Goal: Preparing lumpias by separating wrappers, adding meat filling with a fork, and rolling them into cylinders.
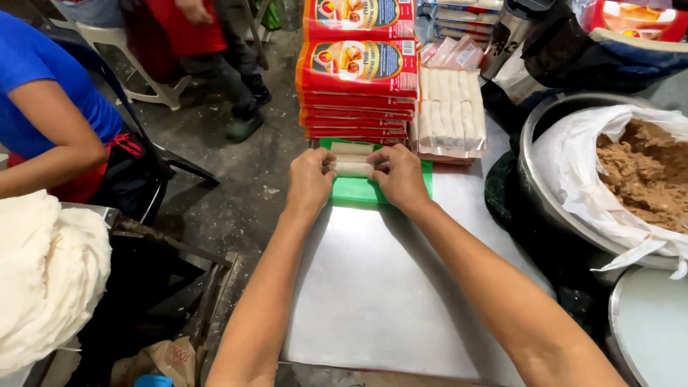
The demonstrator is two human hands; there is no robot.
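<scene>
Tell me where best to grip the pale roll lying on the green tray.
Probably by its two ends, as both hands do now: left hand and right hand pinch the roll from either side. It lies crosswise on the green tray, long and thin, likely soft.

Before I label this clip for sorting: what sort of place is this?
Probably a small food-packing workshop: both hands press a pale roll on a green tray, beside stacked red packets and a filling basin.

Two bare forearms are seen from above, uncovered along their whole visible length with no sleeves, and the left hand and right hand are worn without gloves, rings, watches or wristbands.
</scene>
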